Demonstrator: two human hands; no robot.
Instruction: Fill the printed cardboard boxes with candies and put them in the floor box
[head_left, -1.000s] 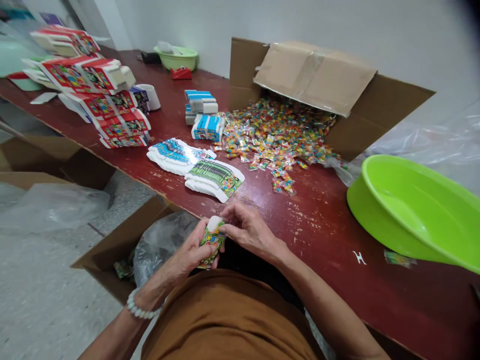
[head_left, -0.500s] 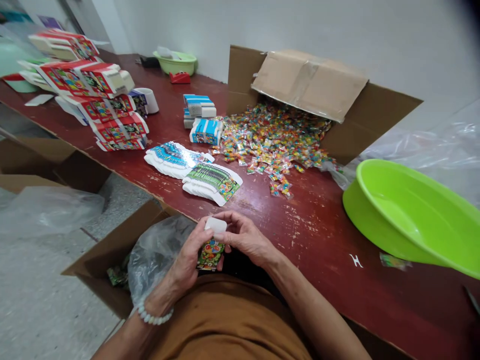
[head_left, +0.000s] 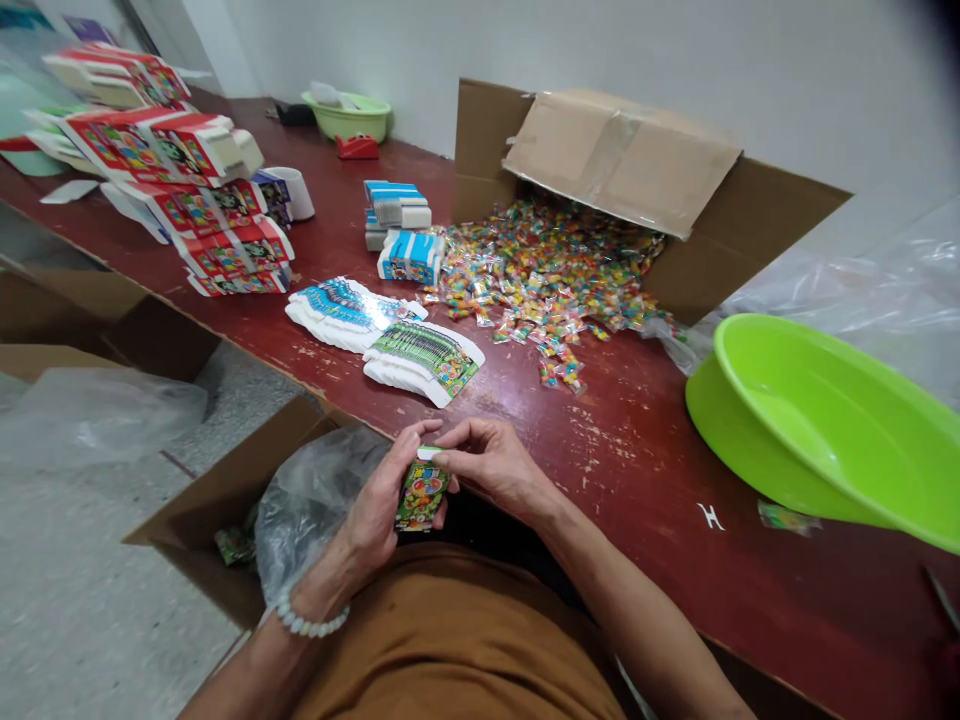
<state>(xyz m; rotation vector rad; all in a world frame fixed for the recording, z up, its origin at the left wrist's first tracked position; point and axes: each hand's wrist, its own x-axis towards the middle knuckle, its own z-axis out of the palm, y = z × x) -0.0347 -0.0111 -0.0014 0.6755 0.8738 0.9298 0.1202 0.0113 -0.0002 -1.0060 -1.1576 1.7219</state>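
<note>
A small green printed candy box (head_left: pixel 421 494) is upright in front of my body, just off the table's near edge. My left hand (head_left: pixel 381 492) is wrapped round its side, with fingertips showing at the right of the box. My right hand (head_left: pixel 495 462) pinches the white top flap (head_left: pixel 429 454), which is folded nearly down over the box's opening. Just beyond my hands lies a fanned stack of flat green cartons (head_left: pixel 429 358), next to a fanned stack of blue cartons (head_left: pixel 345 310). Whatever is inside the box is hidden.
Wrapped candies (head_left: pixel 555 270) spill from a tipped cardboard box (head_left: pixel 690 275). A green basin (head_left: pixel 750 440) stands at right. Red carton bundles (head_left: pixel 150 140) are piled at left, blue bundles (head_left: pixel 409 257) mid-table. An open carton (head_left: pixel 217 480) with a plastic bag sits below the edge.
The white flap stood up under both thumbs before; now it is bent down onto the box top. My left thumb has lifted off it, while my right fingers stay on it.
</note>
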